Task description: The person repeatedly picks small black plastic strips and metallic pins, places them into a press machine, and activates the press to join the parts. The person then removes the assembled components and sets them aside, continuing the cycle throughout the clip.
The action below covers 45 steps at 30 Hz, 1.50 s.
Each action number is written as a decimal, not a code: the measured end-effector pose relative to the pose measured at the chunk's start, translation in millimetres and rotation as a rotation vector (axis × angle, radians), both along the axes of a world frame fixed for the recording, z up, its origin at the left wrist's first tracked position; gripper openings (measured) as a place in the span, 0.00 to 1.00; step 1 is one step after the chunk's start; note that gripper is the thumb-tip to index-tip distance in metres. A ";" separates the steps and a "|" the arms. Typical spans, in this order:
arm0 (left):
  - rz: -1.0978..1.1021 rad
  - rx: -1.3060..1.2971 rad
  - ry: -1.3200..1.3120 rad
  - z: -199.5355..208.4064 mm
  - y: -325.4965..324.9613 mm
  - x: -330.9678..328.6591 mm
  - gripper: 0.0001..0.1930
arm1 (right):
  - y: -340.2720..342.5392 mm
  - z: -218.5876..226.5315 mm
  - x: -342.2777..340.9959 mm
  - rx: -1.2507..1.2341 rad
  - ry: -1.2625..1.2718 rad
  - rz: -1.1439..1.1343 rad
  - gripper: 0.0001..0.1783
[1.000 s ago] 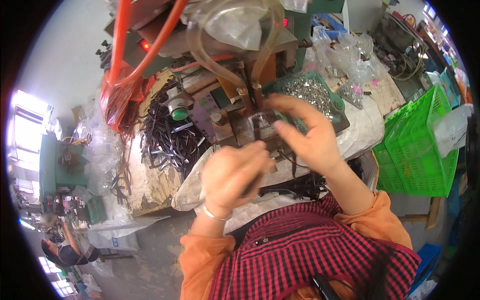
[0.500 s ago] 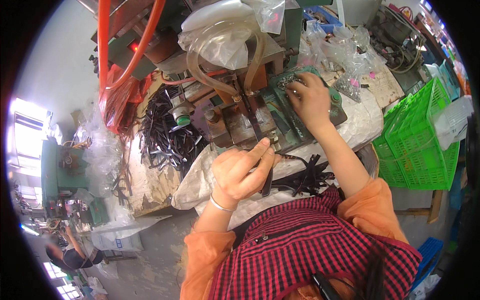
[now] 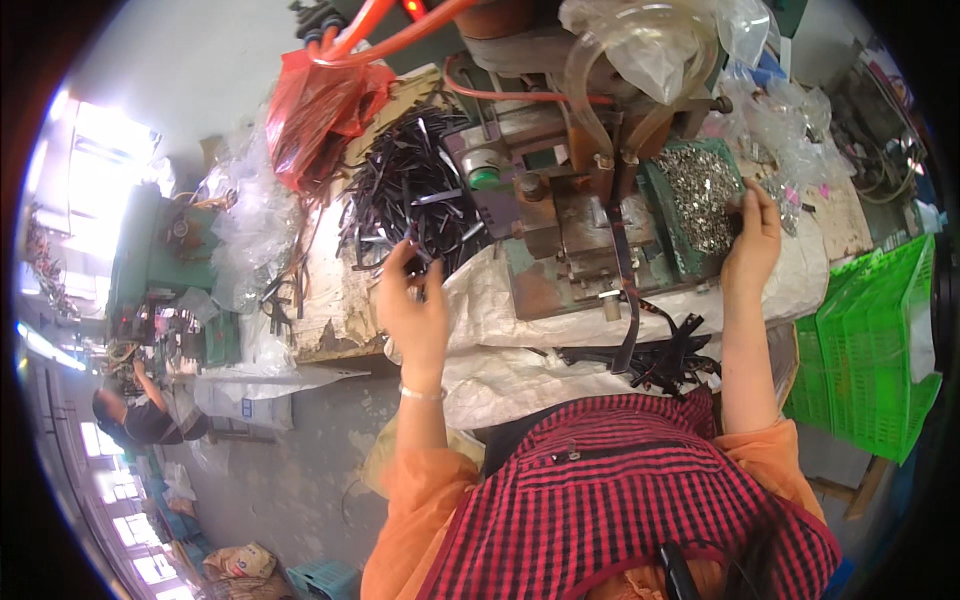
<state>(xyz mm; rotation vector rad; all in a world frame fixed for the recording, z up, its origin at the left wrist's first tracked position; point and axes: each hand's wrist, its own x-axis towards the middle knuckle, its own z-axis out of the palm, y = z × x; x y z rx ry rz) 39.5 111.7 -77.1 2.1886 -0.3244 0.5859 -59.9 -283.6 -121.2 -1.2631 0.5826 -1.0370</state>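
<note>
My left hand [image 3: 412, 315] is over the near edge of a heap of thin dark strips [image 3: 415, 180], like eyeglass temples. Its thumb and fingers are apart, a little blurred, with dark strips behind them. Beside the right rim of a green tray [image 3: 690, 262] is my right hand [image 3: 752, 245], its fingers curled in toward the thumb. Anything in that pinch is too small to make out. The tray holds many tiny metal pieces [image 3: 700, 195]. Between my hands, one long dark strip [image 3: 622, 255] lies across the metal fixture [image 3: 580, 225] of a press, its curved end hanging over the front.
More dark strips [image 3: 675, 360] rest on white sacking [image 3: 480, 350] near my apron. Clear hoses [image 3: 580, 90] and a red hose [image 3: 530, 95] run above the fixture. A red plastic bag [image 3: 320, 120] is at far left, a green crate [image 3: 870, 340] at right. Another person [image 3: 150, 415] works at left.
My left hand has left the strip at the fixture and moved left to the heap. My right hand has shifted from over the tray to its right side. The view has turned left.
</note>
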 end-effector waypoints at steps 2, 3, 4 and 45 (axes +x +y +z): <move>-0.106 -0.025 0.144 -10.0 -16.6 15.6 0.25 | 17.6 8.4 19.7 -0.045 0.051 -0.010 0.12; -0.148 -0.055 0.253 -13.8 -26.4 21.0 0.25 | 22.7 13.9 24.1 -0.054 0.057 0.022 0.11; -0.192 -0.065 0.273 -24.8 -32.2 28.3 0.26 | 27.4 20.6 27.8 -0.061 0.063 0.056 0.11; -0.258 -0.128 0.072 -88.8 -53.0 40.3 0.20 | 101.8 126.6 -13.5 -0.320 0.046 0.684 0.25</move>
